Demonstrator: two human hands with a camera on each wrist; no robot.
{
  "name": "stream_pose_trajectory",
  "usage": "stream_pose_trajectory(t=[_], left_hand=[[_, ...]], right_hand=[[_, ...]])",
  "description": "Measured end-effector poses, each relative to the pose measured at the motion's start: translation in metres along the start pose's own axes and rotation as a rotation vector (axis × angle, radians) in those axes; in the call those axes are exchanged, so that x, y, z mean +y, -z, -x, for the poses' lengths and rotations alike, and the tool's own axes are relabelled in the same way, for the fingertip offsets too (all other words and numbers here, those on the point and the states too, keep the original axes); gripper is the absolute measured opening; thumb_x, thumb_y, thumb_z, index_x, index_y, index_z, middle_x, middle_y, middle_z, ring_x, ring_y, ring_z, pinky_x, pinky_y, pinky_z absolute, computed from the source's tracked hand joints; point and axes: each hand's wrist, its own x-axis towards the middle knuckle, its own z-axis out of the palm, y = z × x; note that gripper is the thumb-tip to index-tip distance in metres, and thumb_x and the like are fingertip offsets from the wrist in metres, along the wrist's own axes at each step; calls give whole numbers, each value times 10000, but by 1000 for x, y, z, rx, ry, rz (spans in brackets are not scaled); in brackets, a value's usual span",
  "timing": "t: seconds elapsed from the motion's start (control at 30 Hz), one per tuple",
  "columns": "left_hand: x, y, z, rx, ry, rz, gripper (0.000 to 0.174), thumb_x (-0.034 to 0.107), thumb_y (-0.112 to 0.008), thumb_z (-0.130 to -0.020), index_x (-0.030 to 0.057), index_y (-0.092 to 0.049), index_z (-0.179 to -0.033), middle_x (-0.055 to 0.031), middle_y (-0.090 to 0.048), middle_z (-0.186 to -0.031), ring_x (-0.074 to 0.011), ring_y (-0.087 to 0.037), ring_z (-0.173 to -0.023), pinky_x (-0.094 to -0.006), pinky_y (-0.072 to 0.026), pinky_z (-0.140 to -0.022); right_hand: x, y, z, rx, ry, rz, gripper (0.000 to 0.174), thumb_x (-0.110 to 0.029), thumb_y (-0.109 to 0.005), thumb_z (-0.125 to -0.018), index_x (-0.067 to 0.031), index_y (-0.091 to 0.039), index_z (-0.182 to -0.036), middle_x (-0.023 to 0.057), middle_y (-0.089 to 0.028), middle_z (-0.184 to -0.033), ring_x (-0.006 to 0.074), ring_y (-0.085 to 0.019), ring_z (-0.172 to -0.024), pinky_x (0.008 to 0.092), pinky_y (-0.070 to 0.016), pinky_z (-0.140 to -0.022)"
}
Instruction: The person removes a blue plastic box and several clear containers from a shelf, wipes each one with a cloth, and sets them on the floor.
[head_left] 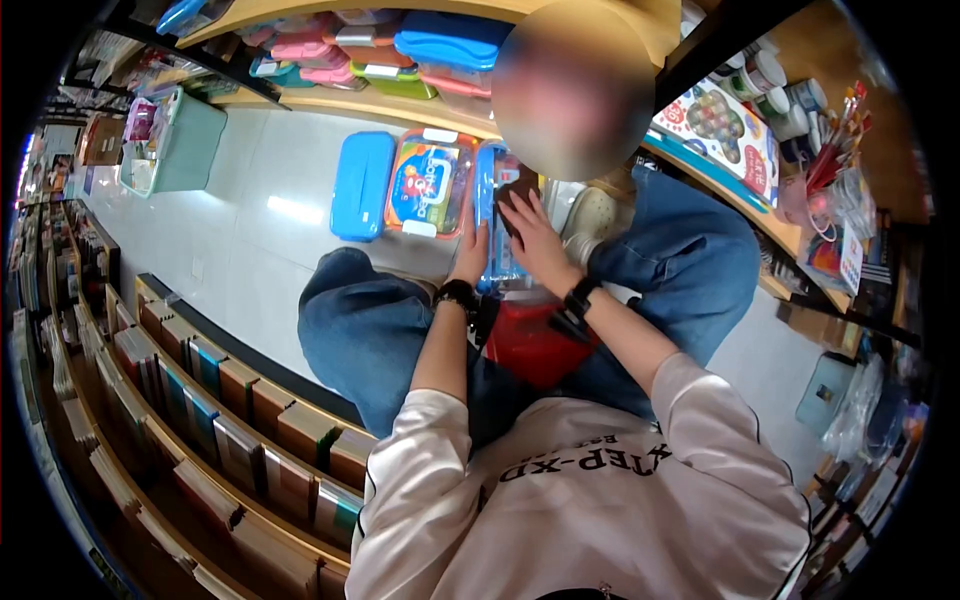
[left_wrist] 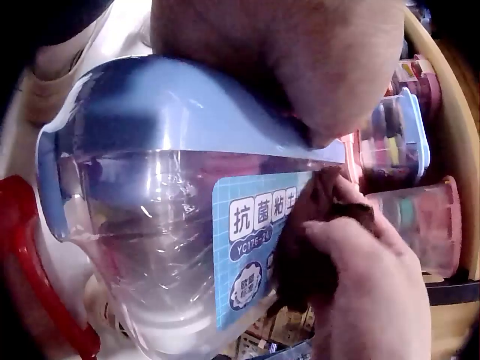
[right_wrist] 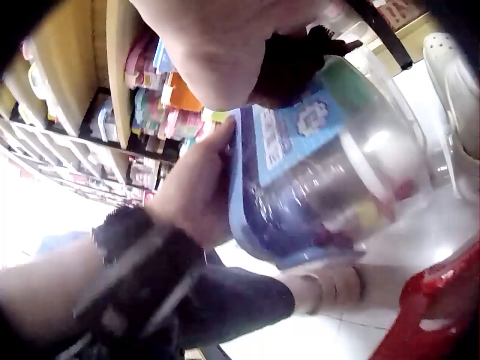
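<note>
A clear plastic box (left_wrist: 165, 247) with a blue lid and a blue label with Chinese characters is tilted on its side between the person's knees. The left hand (right_wrist: 187, 187) holds it at the lid, thumb along the lid's edge; its other fingers are mostly hidden behind the box. A dark brown cloth (left_wrist: 304, 251) is bunched in the right hand (left_wrist: 375, 277), which presses it against the labelled side. From the head view, the right fingers spread over the cloth. Colourful contents show through the box's clear wall (right_wrist: 360, 202).
A blue-lidded box (head_left: 362, 185) and an orange-rimmed box (head_left: 440, 180) lie on the floor to the left. Shelves of lidded boxes (head_left: 450, 40) stand ahead, paint supplies (head_left: 725, 130) at right. Below the hands is a red stool (head_left: 535, 345); book racks (head_left: 240, 430) run along the left.
</note>
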Motion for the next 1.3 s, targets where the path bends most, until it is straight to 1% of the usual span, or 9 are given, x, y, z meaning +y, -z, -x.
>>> stream_pose_trajectory(t=[0.27,0.33,0.43,0.5,0.6,0.87,1.0,1.2,1.3], left_hand=[[45,1,16,22,402,49,628,413,-379,-939,136,-119,-1439,-179,-289,-1414,-270,-334,-1256,-334,-268,-1016],[-17,2,-2,24,213,39,690,480,-406,-911,165,-101,-1444,-176,-296,-1407,-276,-356,-1240,-360,-319,-984],[-24,3,-1,138,302,74,710,524,-414,-892,176,-129,-1441,-171,-319,-1387,-278,-388,-1209,-373,-368,-945],[-25,1,0,233,373,88,908,601,-390,-852,-83,-110,-1379,-311,-289,-1360,-364,-309,-1279,-335,-268,-1025],[-21,9,-3,144,590,287,847,667,-348,-839,51,-215,-1404,-157,-368,-1341,-265,-457,-1131,-372,-399,-916],[116,40,29,-202,313,-149,896,702,-134,-845,-15,-338,-1341,-156,-525,-1189,-247,-520,-1018,-337,-386,-883],[155,32,39,-65,84,-249,747,594,-330,-879,-48,-461,-1237,-282,-542,-1125,-329,-531,-1062,-342,-371,-923],[114,5,4,259,-63,-171,466,357,-508,-894,20,-497,-1216,-237,-474,-1113,-364,-439,-1109,-384,-342,-956],[110,2,-10,348,-227,-185,457,344,-504,-900,8,-465,-1208,-250,-389,-1240,-365,-381,-1154,-380,-296,-996]], right_hand=[[-20,16,92,-172,-22,-103,541,36,-565,-674,-75,-526,-1201,137,-379,-1352,339,-252,-1311,398,-300,-1049],[-15,22,97,-82,-51,-145,461,45,-536,-686,-58,-577,-1134,153,-492,-1254,319,-396,-1236,361,-349,-1012],[24,1,109,246,-536,-592,413,42,-483,-733,-24,-575,-1130,103,-619,-967,208,-576,-918,288,-449,-832],[27,-2,101,433,-826,-943,381,-7,-474,-757,-10,-582,-1123,36,-592,-823,96,-530,-767,227,-446,-688],[23,-1,88,74,-1132,-1005,373,-59,-480,-756,-4,-588,-1109,31,-579,-834,99,-514,-763,208,-413,-671],[-21,70,47,336,-642,-855,371,-102,-440,-805,10,-575,-1132,-9,-562,-828,66,-476,-715,201,-393,-646],[-26,96,17,276,-508,-884,329,-48,-433,-803,12,-574,-1094,-35,-517,-774,60,-448,-686,192,-370,-627],[0,91,-26,258,-439,-536,394,-105,-511,-796,7,-546,-1172,50,-631,-877,83,-521,-695,228,-434,-659],[-10,105,-53,419,-169,-302,438,-69,-494,-747,-24,-540,-1181,165,-602,-1092,254,-574,-1029,311,-420,-901]])
